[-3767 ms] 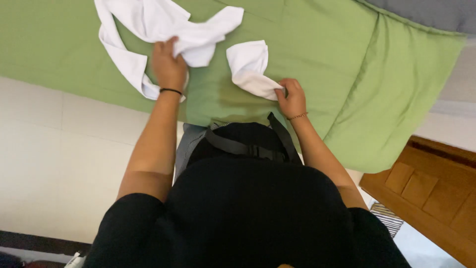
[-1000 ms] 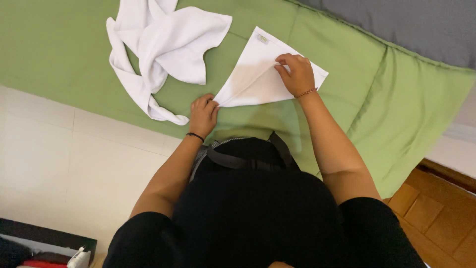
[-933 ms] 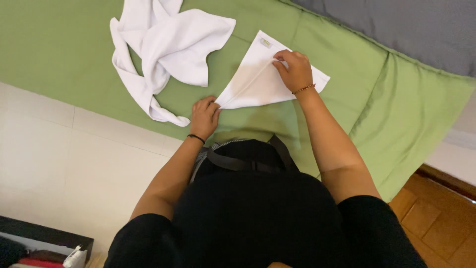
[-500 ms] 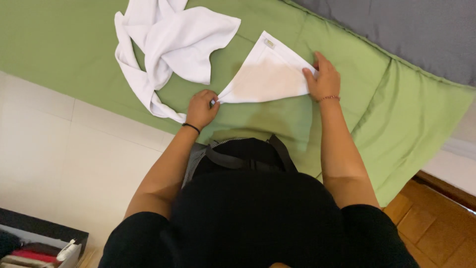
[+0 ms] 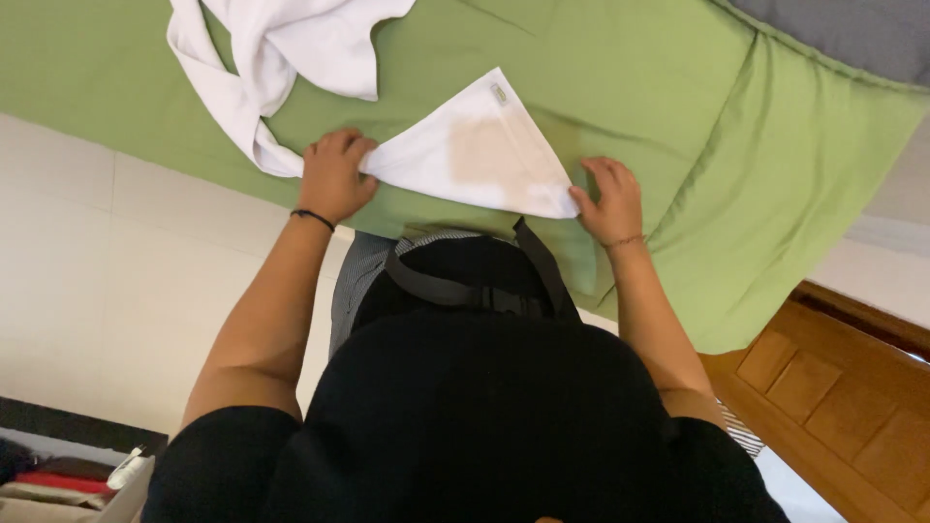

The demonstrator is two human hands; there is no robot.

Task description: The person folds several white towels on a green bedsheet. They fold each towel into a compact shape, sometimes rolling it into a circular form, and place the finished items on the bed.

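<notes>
My left hand pinches the near-left corner of a white cloth folded into a triangle, grip closed on the fabric; my right hand presses its fingertips on the right-hand point of the same cloth, fingers spread flat, closed on nothing. The cloth lies on the green bedsheet, near the edge closest to me, and a small pale rectangular label sits just inside its far tip. A faint tan patch shows at the cloth's middle, possibly a stain or shadow; the view is too soft to say. A crumpled white garment lies on the sheet beyond my left hand, one strip touching the cloth's left corner. A grey cover lies at the sheet's far right. Below left, a box holds red and white packages on the pale floor
</notes>
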